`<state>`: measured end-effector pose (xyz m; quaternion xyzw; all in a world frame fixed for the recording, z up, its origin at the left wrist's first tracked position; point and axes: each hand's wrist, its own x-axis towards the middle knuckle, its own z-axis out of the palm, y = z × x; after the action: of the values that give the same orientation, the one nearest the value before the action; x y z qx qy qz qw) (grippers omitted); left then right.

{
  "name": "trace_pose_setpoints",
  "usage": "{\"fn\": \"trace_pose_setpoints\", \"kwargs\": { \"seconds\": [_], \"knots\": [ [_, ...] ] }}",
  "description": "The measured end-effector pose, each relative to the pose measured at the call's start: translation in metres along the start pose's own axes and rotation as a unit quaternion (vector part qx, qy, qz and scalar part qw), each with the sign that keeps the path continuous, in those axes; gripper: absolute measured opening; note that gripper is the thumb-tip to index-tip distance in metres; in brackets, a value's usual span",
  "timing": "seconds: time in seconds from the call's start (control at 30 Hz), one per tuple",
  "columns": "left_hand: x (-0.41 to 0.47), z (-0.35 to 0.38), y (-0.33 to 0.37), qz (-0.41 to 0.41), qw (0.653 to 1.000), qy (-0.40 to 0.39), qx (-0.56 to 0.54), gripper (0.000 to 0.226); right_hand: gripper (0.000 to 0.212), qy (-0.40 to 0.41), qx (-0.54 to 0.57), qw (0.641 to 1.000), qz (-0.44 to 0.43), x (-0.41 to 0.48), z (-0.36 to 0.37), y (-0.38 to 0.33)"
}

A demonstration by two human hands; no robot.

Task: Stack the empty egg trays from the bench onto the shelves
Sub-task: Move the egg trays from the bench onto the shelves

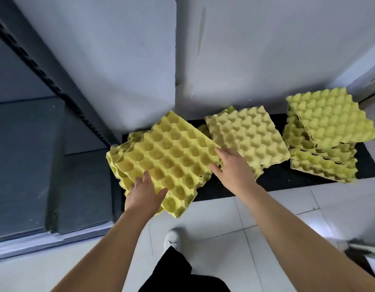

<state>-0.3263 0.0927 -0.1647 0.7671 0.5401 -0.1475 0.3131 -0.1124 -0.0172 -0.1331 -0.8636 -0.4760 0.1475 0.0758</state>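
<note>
On black bench (287, 178) | both hands' fingers clamp top egg tray (167, 161) edges | lower trays mostly hidden

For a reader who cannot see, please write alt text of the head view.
Two bare hands, left hand and right hand, grasp the top egg tray of a yellow pile on a black bench; two more tray piles sit further right.

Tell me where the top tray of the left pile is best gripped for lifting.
By two opposite edges, from the near side. The top tray lies skewed and overhangs its pile, leaving its rims free. The left hand is at the near corner, the right hand at the right edge.
</note>
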Motion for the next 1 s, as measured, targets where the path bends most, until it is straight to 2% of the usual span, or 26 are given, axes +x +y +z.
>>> {"fn": "trace_pose_setpoints", "kwargs": {
  "seconds": [0.17,0.3,0.4,0.53,0.67,0.83,1.0],
  "knots": [
    [0.033,0.026,-0.01,-0.094,0.995,-0.029,-0.034,0.1,0.068,-0.075,-0.015,0.997,0.018,0.049,0.04,0.021],
    [0.043,0.052,-0.017,-0.137,0.98,-0.032,-0.142,0.116,0.08,-0.142,-0.03,0.988,0.046,0.077,0.065,0.038],
    [0.044,0.063,-0.016,-0.158,0.967,-0.008,-0.199,0.122,0.086,-0.171,0.001,0.983,0.063,0.089,0.077,0.048],
    [0.04,0.063,-0.01,-0.166,0.951,0.059,-0.253,0.128,0.093,-0.154,0.087,0.981,0.076,0.089,0.078,0.046],
    [0.044,0.052,-0.021,-0.172,0.941,0.095,-0.274,0.128,0.107,-0.144,0.098,0.981,0.083,0.079,0.087,0.036],
    [0.057,0.048,-0.05,-0.193,0.937,0.085,-0.28,0.114,0.088,-0.171,0.121,0.974,0.083,0.073,0.1,0.025],
    [0.051,0.045,-0.054,-0.169,0.939,0.09,-0.284,0.113,0.089,-0.142,0.167,0.973,0.078,0.069,0.099,0.02]
  ]
}}
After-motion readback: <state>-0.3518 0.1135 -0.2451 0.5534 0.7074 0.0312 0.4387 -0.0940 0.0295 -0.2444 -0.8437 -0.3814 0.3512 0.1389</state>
